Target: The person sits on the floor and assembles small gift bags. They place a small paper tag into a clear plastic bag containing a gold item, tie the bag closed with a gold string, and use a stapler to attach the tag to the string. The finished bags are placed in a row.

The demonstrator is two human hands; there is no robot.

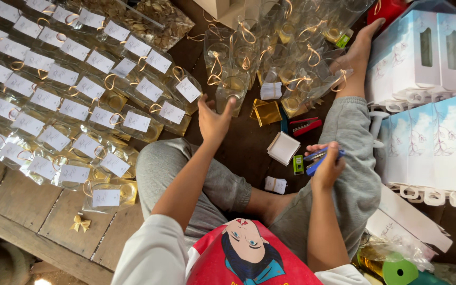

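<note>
Nearest to us is the red printed shirt [249, 258] with its white sleeves, then our grey trousers [196, 179], legs folded on the wooden plank floor [43, 211].

Going from largest to smallest: a wide spread of clear gift bags with white tags and gold ribbon [54, 100] covers the floor on our left; white and pale blue window boxes [439, 105] stack along our right; a cluster of upright clear bags [270, 58] stands ahead.

Our left hand [213, 121] reaches forward with fingers spread, its grip open and just touching one clear bag [230, 89] at the near edge of that cluster, not yet closed on it. Our right hand [327, 166] rests on the knee with its grip wrapped shut around a blue stapler [317, 158].

Smaller things lie between our legs: a red stapler [304, 125], a gold foil bag [266, 112], a small pad of white cards [283, 148], a green staple box [298, 164].

We judge the upright bags tightly packed and light, so pulling one out could snag a neighbour's ribbon and tip several over. Our bare foot [362, 45] lies against the same cluster and could knock it.
</note>
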